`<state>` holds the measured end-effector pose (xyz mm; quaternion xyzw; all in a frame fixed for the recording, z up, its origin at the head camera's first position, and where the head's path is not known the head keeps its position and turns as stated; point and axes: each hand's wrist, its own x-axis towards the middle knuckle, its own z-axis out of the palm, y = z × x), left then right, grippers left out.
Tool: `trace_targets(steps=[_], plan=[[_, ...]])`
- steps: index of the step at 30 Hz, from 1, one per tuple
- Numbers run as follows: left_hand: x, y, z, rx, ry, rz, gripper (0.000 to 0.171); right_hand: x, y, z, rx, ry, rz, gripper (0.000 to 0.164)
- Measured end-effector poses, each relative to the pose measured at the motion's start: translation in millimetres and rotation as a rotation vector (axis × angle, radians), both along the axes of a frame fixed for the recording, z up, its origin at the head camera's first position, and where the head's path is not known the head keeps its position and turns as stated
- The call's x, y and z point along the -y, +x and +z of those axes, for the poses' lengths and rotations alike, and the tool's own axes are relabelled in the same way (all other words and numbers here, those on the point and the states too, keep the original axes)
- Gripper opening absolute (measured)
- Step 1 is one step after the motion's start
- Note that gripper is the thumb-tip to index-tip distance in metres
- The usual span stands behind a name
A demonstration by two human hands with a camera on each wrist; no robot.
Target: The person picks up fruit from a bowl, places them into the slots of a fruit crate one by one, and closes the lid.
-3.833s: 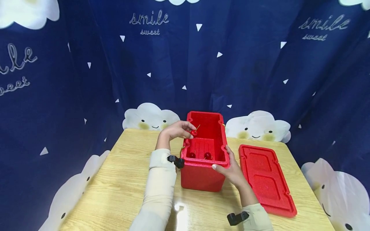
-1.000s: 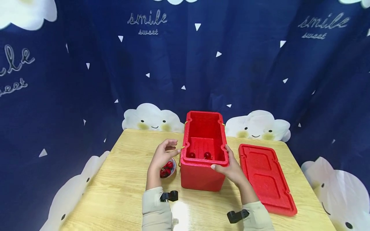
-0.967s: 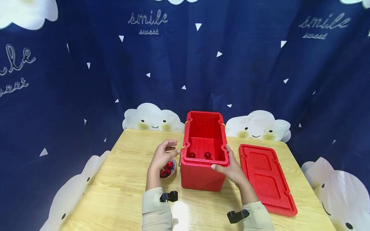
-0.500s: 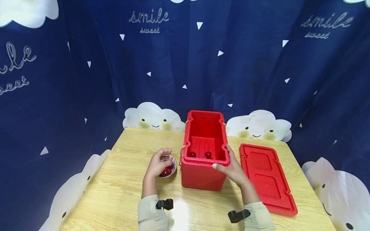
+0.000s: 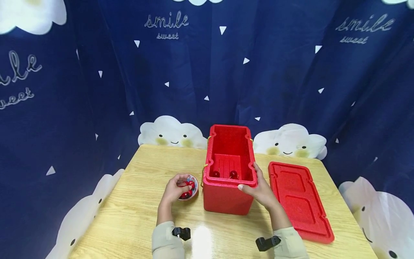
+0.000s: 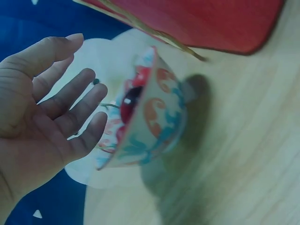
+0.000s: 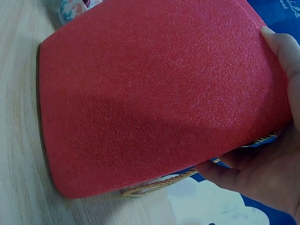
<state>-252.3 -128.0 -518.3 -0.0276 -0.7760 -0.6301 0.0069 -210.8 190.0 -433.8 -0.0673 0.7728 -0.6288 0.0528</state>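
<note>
My left hand [image 5: 173, 189] reaches over a small patterned bowl [image 6: 161, 110] of red cherries [image 5: 186, 195], left of a red foam box [image 5: 226, 199]. In the left wrist view its fingers [image 6: 70, 101] are spread and loosely bent beside the bowl's mouth, with nothing held. My right hand [image 5: 263, 192] grips the box's near right corner, thumb on the front rim and fingers along the side. Two dark red cherries, a left one [image 5: 216, 173] and a right one [image 5: 233, 174], lie on the box floor near its front wall. The box stands upright with its top uncovered.
A red lid [image 5: 299, 201] lies flat on the wooden table [image 5: 145, 208], right of the box. Gold cord handles [image 5: 203, 174] hang at the box's sides. A dark blue curtain [image 5: 194, 72] with white clouds surrounds the table.
Earlier my left hand held a cherry by the box opening. Then, without a cherry, it moved left and down from the box's edge to the bowl. The right hand keeps its grip.
</note>
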Motion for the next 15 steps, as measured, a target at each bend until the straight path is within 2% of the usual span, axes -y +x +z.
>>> trace_targets(steps=[3,6,8,15], plan=[[-1.5,-1.3,0.4,0.011,-0.03,-0.011,0.041,-0.2,-0.3,0.6,-0.006,0.002,0.002,0.101],[-2.1,-8.6,-9.3,0.007,-0.077,-0.01,0.043,-0.3,-0.9,1.3,-0.011,0.002,0.001,0.1],[-0.9,-16.7,-22.6,-0.008,-0.099,-0.006,0.044,-0.4,-1.2,1.1,-0.011,0.002,0.001,0.1],[-1.3,-23.0,-33.1,-0.006,-0.144,0.009,0.042,-0.4,0.3,-0.2,-0.006,0.001,0.001,0.102]])
